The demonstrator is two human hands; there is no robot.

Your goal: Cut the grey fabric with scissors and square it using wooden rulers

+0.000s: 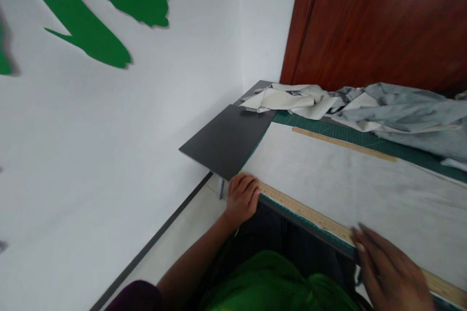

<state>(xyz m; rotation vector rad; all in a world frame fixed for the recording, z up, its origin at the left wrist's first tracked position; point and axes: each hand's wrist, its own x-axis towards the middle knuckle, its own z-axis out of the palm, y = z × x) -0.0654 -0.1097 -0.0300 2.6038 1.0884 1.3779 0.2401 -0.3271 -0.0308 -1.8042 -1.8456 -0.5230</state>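
White cloth (328, 170) lies flat on a green cutting mat (383, 145) on the table. A long wooden ruler (302, 208) runs along the cloth's near edge. My left hand (243, 198) is at the ruler's left end, its fingers curled over it at the table edge. My right hand (396, 272) is farther along the ruler at the lower right, slightly blurred, with fingers drawn together. Something dark shows by its fingertips, too unclear to name. A second wooden ruler (343, 144) rests along the cloth's far edge.
Crumpled white and grey fabric (408, 107) is heaped along the back of the table. The dark grey tabletop (229, 141) meets a white wall (146, 131) at left. A reddish-brown wooden door (383, 24) stands behind, and green cut-out shapes (98, 14) decorate the wall.
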